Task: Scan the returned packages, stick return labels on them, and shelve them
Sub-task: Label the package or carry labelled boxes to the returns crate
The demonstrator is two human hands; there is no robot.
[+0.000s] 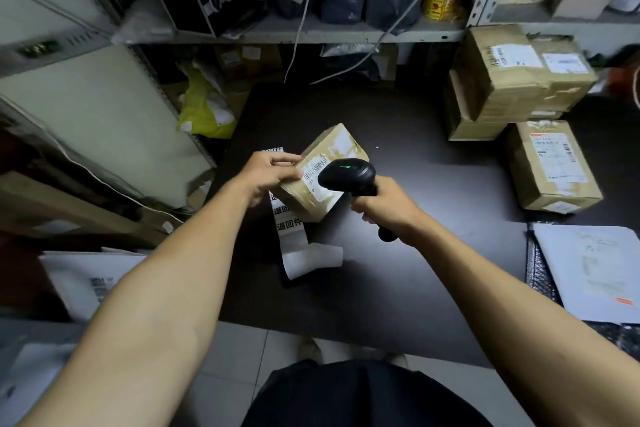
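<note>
The small cardboard package point(323, 172) sat tilted near the centre of the dark table point(433, 218), its near corner over the strip of return labels point(294, 243). The left hand point(268, 177) pinched its nine-o'clock edge, thumb and fingers curled on the taped cardboard. The right hand point(386, 208) was wrapped round the handle of the black scanner point(348, 175), whose head hovered just above the barcode label point(313, 168). The box looked light and stiff, its tape likely slick; opposite faces seemed the safest hold. Stacked boxes point(519, 80) crowded two o'clock; open tabletop lay toward four.
</note>
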